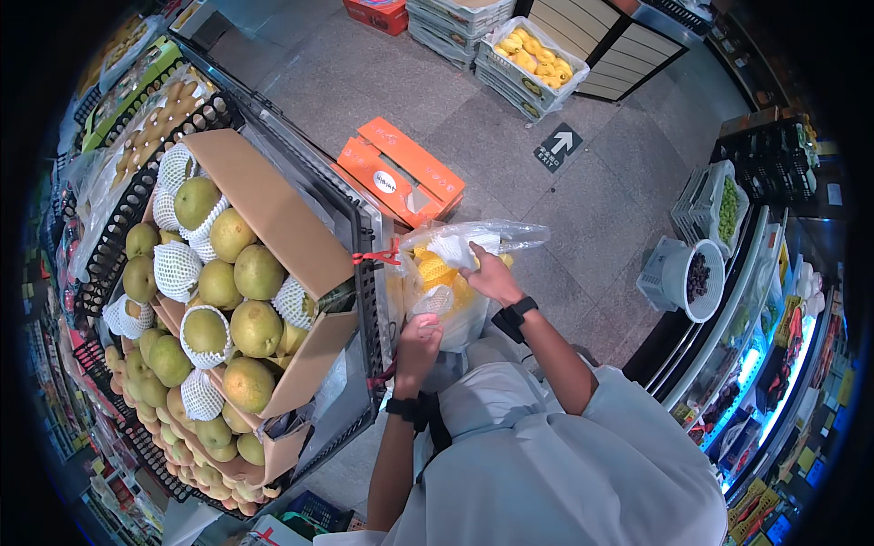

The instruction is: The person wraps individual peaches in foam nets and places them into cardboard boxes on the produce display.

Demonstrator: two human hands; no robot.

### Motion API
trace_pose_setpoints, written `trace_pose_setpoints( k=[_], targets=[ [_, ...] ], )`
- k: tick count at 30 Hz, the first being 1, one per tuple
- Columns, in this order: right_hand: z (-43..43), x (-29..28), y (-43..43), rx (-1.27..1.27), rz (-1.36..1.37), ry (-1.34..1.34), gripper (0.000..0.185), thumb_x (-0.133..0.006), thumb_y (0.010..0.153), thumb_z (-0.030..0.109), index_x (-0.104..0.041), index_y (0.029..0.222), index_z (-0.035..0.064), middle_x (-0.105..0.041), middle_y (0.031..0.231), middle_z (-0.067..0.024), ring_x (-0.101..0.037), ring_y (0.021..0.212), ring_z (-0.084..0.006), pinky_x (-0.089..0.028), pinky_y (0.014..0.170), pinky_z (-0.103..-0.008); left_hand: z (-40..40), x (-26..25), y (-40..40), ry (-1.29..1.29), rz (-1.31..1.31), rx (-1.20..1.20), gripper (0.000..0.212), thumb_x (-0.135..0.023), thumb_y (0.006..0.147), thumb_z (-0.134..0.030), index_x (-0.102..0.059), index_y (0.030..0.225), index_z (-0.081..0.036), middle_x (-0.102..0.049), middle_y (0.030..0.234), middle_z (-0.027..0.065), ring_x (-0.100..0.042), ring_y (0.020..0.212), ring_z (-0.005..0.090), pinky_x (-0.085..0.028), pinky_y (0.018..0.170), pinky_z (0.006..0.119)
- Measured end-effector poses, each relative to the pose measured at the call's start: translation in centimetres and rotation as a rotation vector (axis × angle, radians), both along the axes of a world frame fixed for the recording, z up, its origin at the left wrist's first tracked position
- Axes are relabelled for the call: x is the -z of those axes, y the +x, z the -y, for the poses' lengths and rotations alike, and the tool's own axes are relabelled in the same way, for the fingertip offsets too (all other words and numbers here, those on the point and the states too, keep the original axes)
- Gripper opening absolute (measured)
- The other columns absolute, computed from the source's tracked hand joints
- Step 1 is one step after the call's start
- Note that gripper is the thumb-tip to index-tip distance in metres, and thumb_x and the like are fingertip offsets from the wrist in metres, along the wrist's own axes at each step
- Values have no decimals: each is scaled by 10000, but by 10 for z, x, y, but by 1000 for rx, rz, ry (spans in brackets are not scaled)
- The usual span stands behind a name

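Observation:
A clear plastic bag filled with yellow and white foam fruit nets hangs beside the black crate edge, in front of me. My right hand is at the bag's upper right, its index finger extended near a white foam net; whether it grips anything is unclear. My left hand is at the bag's lower left, fingers bent near a pale foam net; its grip cannot be made out. Yellow foam nets show between the hands. A red clip sits on the crate edge by the bag.
Left of me, cardboard boxes hold green-yellow round fruit, some in white foam nets. An orange carton stands beyond the bag. Crates with yellow fruit stand farther off. On the right, a white basket of grapes adjoins a refrigerated display.

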State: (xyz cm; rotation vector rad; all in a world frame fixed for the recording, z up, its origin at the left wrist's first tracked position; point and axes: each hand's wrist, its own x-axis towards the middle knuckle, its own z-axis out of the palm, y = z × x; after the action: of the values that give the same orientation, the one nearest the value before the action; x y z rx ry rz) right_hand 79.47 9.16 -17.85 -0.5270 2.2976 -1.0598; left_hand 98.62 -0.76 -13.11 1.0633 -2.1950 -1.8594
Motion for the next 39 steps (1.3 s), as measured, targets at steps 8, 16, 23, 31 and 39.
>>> trace_pose_setpoints(
  k=[8, 16, 23, 31, 39],
  targets=[
    [17, 52, 4, -262, 151, 100, 585, -659, 792, 240, -497, 1303, 8, -573, 1237, -217, -595, 1083, -320, -451, 955, -369, 8, -52, 27, 137, 107, -30, 232, -603, 882, -44, -563, 1097, 33, -667, 1002, 91, -639, 879, 97, -495, 773, 206],
    [57, 79, 17, -405, -86, 504, 770, -587, 773, 239, -245, 1463, 208, -275, 1500, -130, -305, 1359, -337, -375, 1011, -543, -13, -97, 72, -46, -73, 35, 176, -614, 902, -98, -609, 1056, -13, -668, 912, 64, -629, 813, 110, -487, 742, 240],
    [20, 83, 10, -274, -8, 573, 658, -556, 781, 258, -367, 1398, 128, -468, 1372, -138, -445, 1261, -316, -402, 1006, -480, -16, -108, 108, 72, -97, 28, 191, -619, 895, -102, -605, 1058, -4, -665, 949, 108, -644, 819, 145, -499, 748, 260],
    [-81, 37, 19, -255, 58, -10, 465, -522, 797, 212, -552, 1221, 25, -583, 1206, -229, -562, 1111, -364, -445, 953, -398, 6, -87, 81, 23, -61, 285, 254, -631, 873, -140, -593, 1063, 24, -662, 949, 144, -645, 862, 194, -488, 787, 297],
    [-218, 39, 7, -123, 283, 279, 470, -573, 821, 334, -618, 1179, 34, -625, 1151, -202, -572, 1112, -329, -427, 970, -382, -19, -93, -16, -133, -141, 463, 202, -685, 820, -115, -633, 991, -20, -664, 910, 101, -636, 822, 203, -499, 721, 297]
  ],
)
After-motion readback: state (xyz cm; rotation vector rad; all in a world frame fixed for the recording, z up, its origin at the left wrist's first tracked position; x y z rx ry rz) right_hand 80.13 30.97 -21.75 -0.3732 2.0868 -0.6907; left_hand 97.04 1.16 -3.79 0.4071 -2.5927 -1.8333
